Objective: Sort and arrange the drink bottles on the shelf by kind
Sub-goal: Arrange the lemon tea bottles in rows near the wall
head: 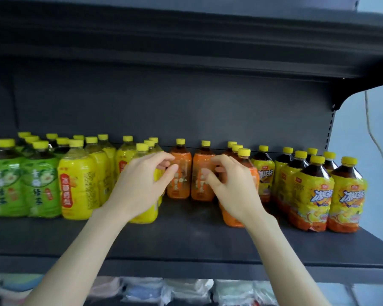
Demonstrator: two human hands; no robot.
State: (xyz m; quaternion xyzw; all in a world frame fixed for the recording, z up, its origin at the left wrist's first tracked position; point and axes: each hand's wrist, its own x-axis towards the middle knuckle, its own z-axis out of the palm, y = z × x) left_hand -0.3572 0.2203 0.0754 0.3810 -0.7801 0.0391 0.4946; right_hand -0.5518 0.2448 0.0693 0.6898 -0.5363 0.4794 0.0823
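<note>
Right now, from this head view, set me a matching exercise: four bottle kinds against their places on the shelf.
Things:
1. green-label bottles
2. plain yellow-label bottles
3. orange-label bottles
4. dark-necked iced tea bottles

Places:
A. far right of the shelf
B. middle
C. far left
D. just left of middle

Pairs: 1-C, 2-D, 3-B, 4-A.

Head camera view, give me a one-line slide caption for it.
Left hand and right hand at two orange-labelled plastic bottles on a dark metal shelf, beside yellow-labelled bottles.
</note>
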